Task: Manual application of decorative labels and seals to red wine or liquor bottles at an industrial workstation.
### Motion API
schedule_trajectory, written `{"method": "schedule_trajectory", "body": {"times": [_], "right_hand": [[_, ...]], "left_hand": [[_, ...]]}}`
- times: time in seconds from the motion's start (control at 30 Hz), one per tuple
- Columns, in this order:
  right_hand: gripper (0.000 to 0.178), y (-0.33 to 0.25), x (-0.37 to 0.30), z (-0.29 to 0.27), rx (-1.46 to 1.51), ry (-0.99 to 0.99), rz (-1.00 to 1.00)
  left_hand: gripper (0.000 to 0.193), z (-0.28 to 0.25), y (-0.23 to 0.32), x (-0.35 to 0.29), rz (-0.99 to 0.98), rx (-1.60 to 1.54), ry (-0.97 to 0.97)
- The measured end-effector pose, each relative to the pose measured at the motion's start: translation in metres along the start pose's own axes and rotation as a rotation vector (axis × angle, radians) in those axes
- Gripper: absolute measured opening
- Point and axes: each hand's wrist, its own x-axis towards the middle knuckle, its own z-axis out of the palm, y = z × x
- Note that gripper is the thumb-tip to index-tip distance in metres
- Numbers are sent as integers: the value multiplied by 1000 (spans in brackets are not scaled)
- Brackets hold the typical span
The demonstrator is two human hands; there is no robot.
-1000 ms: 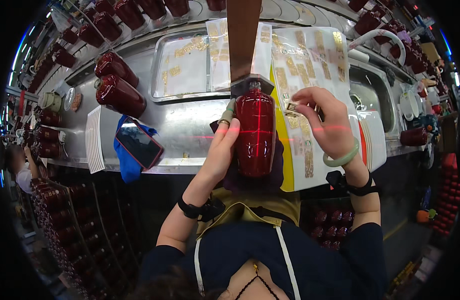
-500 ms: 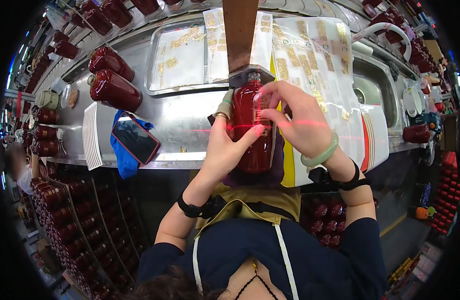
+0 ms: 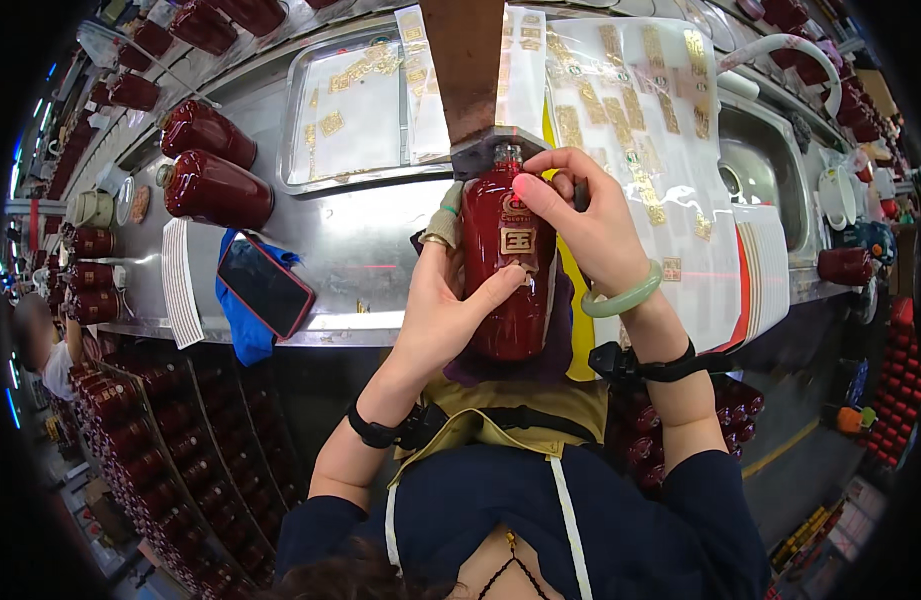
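Note:
A dark red glass bottle [image 3: 505, 325] lies in front of me on a purple cloth [image 3: 470, 368], its neck pointing away toward a metal bracket. Gold emblem and character stickers [image 3: 517, 240] run down its front. My left hand [image 3: 445, 300] grips the bottle from the left; its thumb presses on the lower gold sticker and one finger wears a pale fabric cover. At the bottle's shoulder is my right hand [image 3: 585, 215], thumb on the top emblem, index finger by the neck, other fingers curled. Whether a small piece lies between those fingertips is hidden.
White sheets of gold stickers [image 3: 630, 120] and a metal tray [image 3: 305, 170] lie beyond. A brown post [image 3: 462, 70] rises ahead. Left are two red bottles [image 3: 215, 190], a striped strip sheet [image 3: 180, 285] and a phone [image 3: 265, 285] on blue cloth; right, a sink [image 3: 750, 170].
My right hand has moved up the bottle toward its neck. The clear film over the gold stickers no longer shows there. My left thumb has slid slightly down.

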Motion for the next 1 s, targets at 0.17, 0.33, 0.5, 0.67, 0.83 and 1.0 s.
{"method": "schedule_trajectory", "body": {"times": [0.17, 0.33, 0.5, 0.67, 0.83, 1.0], "right_hand": [[39, -2, -1, 0, -65, 8, -14], [41, -4, -1, 2, -77, 12, -23], [42, -6, -1, 4, -114, 18, -7], [43, -8, -1, 4, -112, 18, -1], [43, -8, -2, 4, -98, 19, 11], [43, -7, -1, 4, -114, 23, 10]], "left_hand": [[87, 1, 3, -1, 20, -47, -20], [89, 1, 3, 0, 0, -52, -13], [91, -2, 2, -1, 15, -27, -21], [93, -3, 0, 0, 23, -15, -31], [92, -4, 0, 0, 16, -5, -41], [91, -3, 1, 0, 22, -13, -35]]}}
